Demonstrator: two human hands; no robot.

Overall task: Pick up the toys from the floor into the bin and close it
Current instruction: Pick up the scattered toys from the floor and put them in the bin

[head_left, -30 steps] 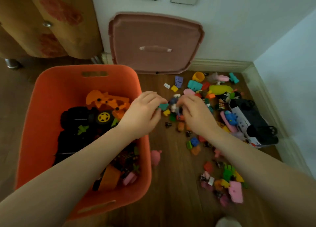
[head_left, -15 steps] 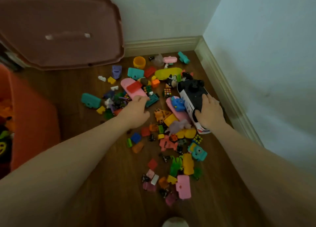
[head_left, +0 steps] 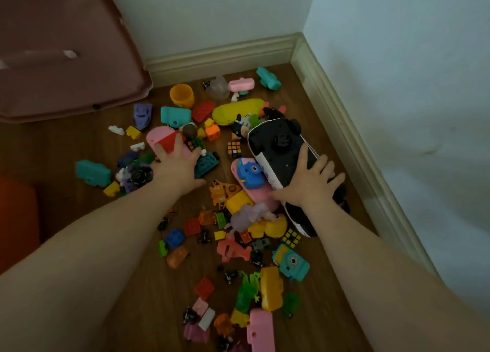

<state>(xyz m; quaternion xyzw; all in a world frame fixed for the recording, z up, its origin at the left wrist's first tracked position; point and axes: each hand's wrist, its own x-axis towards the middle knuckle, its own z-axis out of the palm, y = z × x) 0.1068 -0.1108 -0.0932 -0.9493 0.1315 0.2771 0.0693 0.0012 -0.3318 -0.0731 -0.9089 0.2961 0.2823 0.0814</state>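
Note:
Several small plastic toys lie scattered on the wooden floor [head_left: 79, 139] in the room's corner. An overturned black and white toy car [head_left: 275, 144] lies by the right wall. My right hand [head_left: 310, 184] grips it across its underside, fingers over the far edge and thumb at the near edge. My left hand [head_left: 176, 166] is spread flat, its fingertips on a pink flat toy [head_left: 156, 139] and a red piece [head_left: 169, 142]. Only a corner of the orange bin [head_left: 16, 213] shows at the left edge. Its brown-pink lid [head_left: 66, 46] leans against the back wall.
Around my hands lie a yellow cup [head_left: 181, 95], teal blocks [head_left: 92, 172], a blue camera toy [head_left: 250, 175], small puzzle cubes [head_left: 234, 149] and a pink block [head_left: 261, 330]. A skirting board [head_left: 344, 128] and wall close in the right side.
The view swung right, away from the bin. Both hands left the small pieces beside the bin. The right hand went onto the toy car, the left reached to the pink flat toy.

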